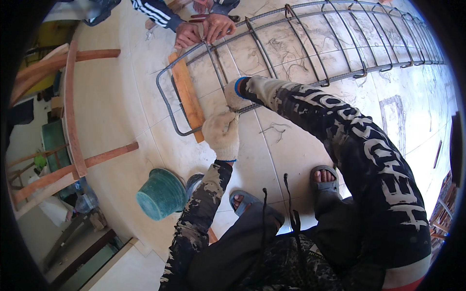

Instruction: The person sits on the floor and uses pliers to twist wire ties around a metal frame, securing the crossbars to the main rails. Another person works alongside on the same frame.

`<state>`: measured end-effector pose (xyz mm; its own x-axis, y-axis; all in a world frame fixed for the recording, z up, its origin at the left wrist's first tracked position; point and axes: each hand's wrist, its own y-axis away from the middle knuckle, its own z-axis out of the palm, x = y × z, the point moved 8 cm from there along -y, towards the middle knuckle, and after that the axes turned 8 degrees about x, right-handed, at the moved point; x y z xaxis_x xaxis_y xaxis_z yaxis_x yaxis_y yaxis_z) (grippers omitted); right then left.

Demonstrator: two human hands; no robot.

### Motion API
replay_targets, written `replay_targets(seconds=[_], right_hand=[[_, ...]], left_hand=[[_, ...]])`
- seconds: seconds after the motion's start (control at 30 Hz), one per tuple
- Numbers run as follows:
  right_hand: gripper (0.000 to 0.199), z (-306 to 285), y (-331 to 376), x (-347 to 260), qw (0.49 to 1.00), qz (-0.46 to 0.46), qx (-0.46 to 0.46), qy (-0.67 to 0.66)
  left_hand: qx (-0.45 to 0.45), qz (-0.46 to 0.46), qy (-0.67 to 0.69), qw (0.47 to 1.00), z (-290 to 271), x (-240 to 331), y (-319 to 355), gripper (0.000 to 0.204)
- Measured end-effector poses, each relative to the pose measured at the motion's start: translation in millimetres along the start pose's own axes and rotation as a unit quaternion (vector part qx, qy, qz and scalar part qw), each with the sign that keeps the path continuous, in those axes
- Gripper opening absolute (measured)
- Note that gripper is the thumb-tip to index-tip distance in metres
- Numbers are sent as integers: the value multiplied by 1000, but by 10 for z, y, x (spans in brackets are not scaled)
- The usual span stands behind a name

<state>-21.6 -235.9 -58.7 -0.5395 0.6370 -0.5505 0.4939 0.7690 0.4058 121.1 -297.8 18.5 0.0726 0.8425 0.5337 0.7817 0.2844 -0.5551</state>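
A long rebar cage [272, 69] with square stirrups runs from the middle of the head view to the far right. My left hand [221, 133], in a cream knitted glove, is closed at the near long bar, where a stirrup crosses it. Just beyond, my right hand [235, 94], gloved too, bends down to the same crossing with its fingers together. What the fingertips of either hand pinch is too small to make out. A wooden block [188, 94] lies under the cage's rounded end. Across from me, a co-worker's bare hands [206, 31] work at the far bar.
Pliers with red handles [198, 18] are by the co-worker's hands. Bits of wire [276, 130] lie scattered on the tiled floor. A green bucket [162, 194] stands left of my left forearm. Wooden frames [73, 106] stand along the left. My sandalled feet are close below the cage.
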Motion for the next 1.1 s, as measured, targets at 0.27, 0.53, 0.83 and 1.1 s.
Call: replay_targets(seconds=[0.27,0.53,0.83,1.1], right_hand=[[10,-478,1564,-478,818,-140,557,-37],[53,578,1311,-158,940,-33,331,-80],[16,521,898,-230,955,6,290,-60],[17,376,1041,-318,943,32,298,-147]], left_hand=[[54,-57,-7,997,-5,-109,70,16],[53,-99,-5,994,185,-171,100,17],[0,-156,0,988,100,-200,127,15],[21,-196,63,978,155,-436,206,14]])
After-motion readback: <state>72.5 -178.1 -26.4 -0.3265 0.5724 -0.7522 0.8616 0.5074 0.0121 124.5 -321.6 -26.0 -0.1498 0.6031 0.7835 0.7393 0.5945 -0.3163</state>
